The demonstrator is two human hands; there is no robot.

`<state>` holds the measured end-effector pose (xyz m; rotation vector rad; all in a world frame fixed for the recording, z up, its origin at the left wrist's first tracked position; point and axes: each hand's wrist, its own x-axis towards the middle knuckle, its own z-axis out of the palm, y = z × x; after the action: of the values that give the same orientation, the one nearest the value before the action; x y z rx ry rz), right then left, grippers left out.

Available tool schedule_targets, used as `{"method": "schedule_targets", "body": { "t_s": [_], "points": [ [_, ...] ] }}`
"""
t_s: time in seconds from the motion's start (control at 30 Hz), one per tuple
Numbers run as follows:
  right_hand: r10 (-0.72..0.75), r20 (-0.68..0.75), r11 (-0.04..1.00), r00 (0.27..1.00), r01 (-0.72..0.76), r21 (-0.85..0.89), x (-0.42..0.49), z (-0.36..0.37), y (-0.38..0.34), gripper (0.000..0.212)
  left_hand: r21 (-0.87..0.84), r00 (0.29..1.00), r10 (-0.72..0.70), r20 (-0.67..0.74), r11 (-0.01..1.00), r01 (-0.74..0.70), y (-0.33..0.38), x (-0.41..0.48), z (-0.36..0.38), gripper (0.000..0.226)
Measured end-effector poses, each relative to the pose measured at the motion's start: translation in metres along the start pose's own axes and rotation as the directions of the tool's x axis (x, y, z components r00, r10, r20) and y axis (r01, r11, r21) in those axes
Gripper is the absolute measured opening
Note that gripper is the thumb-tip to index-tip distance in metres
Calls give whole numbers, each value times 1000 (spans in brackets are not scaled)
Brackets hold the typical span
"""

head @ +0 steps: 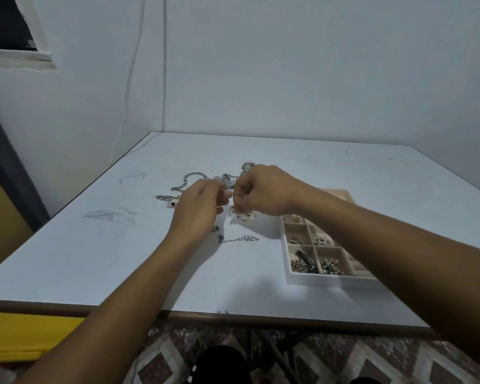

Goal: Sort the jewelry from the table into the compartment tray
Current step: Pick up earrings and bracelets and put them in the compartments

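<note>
Both hands hover together over the middle of the white table [94, 259]. My left hand [198, 206] and my right hand [263, 192] each pinch a small silver piece of jewelry [229, 182] held between them, above the tabletop. A silver link chain [189, 180] lies just beyond my left hand. A thin silver bracelet [240, 239] lies nearer to me. A small clear packet with an earring [244, 216] lies under my right hand. The beige compartment tray [287, 261] stands at the right, partly hidden by my right forearm, with jewelry in several compartments.
Another silver piece [247, 166] lies behind my right hand. Small earrings [171, 203] lie left of my left hand. White walls close the table's far and left sides. The table's brown front edge [233, 318] runs below my forearms, above a patterned floor.
</note>
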<state>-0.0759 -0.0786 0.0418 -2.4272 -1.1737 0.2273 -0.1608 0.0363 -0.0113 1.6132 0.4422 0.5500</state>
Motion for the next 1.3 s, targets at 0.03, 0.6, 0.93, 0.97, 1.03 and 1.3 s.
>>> {"method": "schedule_targets", "body": {
  "t_s": [0.03, 0.6, 0.93, 0.97, 1.03, 1.3],
  "points": [
    [-7, -13, 1000, 1000, 7, 5, 0, -2, 0, 12, -42, 1000, -29, 11, 999, 29, 2, 1, 4, 34],
    [15, -126, 1000, 992, -15, 1, -13, -11, 15, 7, -289, 972, -148, 184, 937, 197, 7, -6, 32, 41],
    [73, -166, 997, 983, -72, 10, -43, -24, 30, 8, -264, 954, -154, 259, 938, 223, 10, -16, 54, 46],
    [81, -169, 997, 982, -80, 13, -45, -25, 32, 8, -263, 952, -154, 265, 938, 225, 10, -17, 56, 46],
    [93, -180, 996, 979, -91, 19, -51, -27, 36, 8, -262, 949, -148, 279, 939, 223, 12, -20, 61, 45],
    [138, -205, 990, 969, -133, 40, -67, -31, 50, 5, -224, 941, -124, 315, 954, 200, 19, -29, 73, 36]
  ]
}}
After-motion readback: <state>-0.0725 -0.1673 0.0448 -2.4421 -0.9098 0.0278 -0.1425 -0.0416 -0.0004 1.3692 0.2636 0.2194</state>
